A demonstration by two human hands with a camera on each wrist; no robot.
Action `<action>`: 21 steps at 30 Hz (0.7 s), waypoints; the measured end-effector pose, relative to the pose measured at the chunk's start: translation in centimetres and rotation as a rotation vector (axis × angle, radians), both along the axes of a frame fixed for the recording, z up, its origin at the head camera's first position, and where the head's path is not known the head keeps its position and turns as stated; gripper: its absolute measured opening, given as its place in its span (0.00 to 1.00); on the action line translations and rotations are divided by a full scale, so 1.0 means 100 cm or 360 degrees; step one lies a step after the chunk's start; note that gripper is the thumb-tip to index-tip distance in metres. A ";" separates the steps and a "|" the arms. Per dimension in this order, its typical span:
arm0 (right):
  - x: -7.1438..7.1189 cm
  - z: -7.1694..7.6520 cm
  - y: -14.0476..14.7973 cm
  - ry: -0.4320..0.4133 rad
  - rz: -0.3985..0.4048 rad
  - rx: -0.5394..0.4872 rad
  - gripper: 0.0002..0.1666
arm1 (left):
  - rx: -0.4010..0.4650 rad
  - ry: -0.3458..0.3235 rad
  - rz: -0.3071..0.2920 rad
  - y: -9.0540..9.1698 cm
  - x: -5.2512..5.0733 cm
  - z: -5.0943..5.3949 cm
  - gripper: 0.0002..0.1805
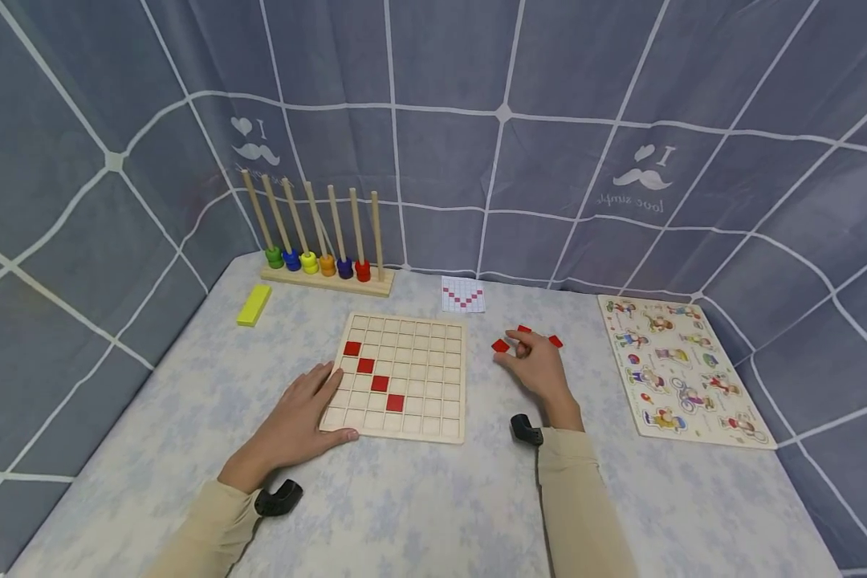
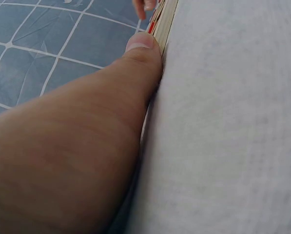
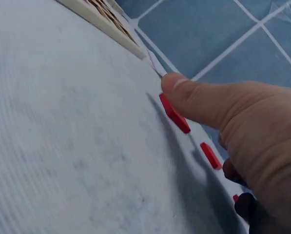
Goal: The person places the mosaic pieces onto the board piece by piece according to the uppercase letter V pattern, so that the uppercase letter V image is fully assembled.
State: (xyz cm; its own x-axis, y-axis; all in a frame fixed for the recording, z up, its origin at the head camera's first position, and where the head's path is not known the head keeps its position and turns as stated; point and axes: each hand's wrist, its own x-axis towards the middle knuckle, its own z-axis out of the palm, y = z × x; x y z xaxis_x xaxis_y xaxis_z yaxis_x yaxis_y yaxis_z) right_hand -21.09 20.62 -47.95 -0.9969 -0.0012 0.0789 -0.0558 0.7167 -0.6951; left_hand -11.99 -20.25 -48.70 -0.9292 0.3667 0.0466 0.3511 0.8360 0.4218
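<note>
My left hand [image 1: 299, 417] rests with fingers extended on the left edge of a wooden grid board [image 1: 433, 393], thumb along its front corner. In the left wrist view that thumb [image 2: 143, 46] lies against the board's side. Several red square tiles [image 1: 380, 384] form a diagonal on the board. To its right, my right hand [image 1: 542, 373] hovers with thumb and index finger apart around a loose red tile [image 1: 500, 345]. Another red tile [image 1: 523, 328] lies by the fingers and a third [image 1: 555, 341] just beyond them. The right wrist view shows the thumb above a tile [image 3: 174, 114] on the table.
Behind the board lies a small pattern card [image 1: 463, 295]. A peg stand [image 1: 325, 277] with coloured rings stands at the back left, near a yellow block [image 1: 254, 305]. A picture puzzle board [image 1: 682, 369] lies at the right. Grey cloth [image 1: 448, 152] with white lines hangs around the table.
</note>
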 end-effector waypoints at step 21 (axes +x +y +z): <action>-0.001 -0.011 0.002 0.0062 -0.0116 0.0108 0.22 | 0.0026 0.0009 -0.0018 -0.001 0.000 0.002 0.59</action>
State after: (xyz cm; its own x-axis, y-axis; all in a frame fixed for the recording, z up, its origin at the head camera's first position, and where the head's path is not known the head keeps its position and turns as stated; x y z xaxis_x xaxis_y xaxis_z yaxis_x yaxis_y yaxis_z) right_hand -21.17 20.87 -49.05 -0.9907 0.0647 0.1197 -0.0278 0.7652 -0.6432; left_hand -12.04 -20.33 -48.49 -0.9248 0.3761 0.0575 0.3625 0.8252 0.4332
